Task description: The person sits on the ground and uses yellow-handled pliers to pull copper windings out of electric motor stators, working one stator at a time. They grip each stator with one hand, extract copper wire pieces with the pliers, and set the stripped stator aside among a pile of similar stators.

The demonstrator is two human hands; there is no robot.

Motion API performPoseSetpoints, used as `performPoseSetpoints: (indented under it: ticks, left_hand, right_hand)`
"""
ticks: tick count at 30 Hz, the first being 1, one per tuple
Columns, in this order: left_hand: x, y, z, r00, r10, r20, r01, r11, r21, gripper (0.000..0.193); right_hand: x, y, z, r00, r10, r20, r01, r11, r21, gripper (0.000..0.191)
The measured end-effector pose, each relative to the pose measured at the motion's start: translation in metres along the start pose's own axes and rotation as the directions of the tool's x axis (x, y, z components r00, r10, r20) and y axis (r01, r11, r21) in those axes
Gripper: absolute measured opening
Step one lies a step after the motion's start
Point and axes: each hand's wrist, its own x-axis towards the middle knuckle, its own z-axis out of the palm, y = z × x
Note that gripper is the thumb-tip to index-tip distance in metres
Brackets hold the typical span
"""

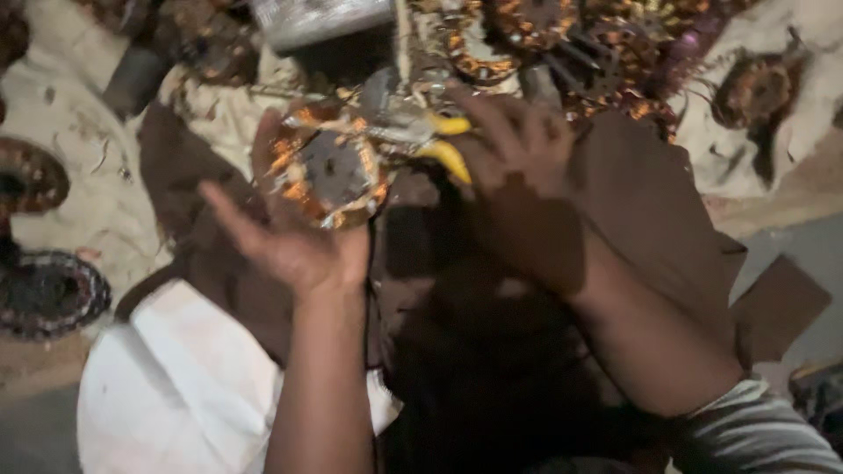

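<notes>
My left hand cradles a round motor stator with copper windings, palm up beneath it. My right hand grips yellow-handled pliers whose metal jaws reach into the stator's windings at its upper right edge. Both hands hover over my lap, which is covered by brown cloth. The picture is blurred by motion.
Several other copper-wound stators lie piled at the top. More round stators sit on the left on a pale sack. A white garment covers my left knee. A grey metal box stands at top centre.
</notes>
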Motion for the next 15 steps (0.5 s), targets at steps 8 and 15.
performPoseSetpoints:
  ticks: [8, 15]
  left_hand:
    - [0.01, 0.001, -0.018, 0.952, 0.115, 0.284, -0.147, 0.984, 0.096, 0.08]
    - [0.01, -0.007, -0.022, 0.957, 0.147, 0.251, -0.127, 0.988, -0.091, 0.07]
  right_hand:
    - [-0.004, 0.006, 0.0, 0.997, -0.042, 0.06, 0.037, 0.996, 0.085, 0.043]
    - [-0.006, -0.006, -0.005, 0.996, -0.058, 0.074, 0.06, 0.998, -0.027, 0.045]
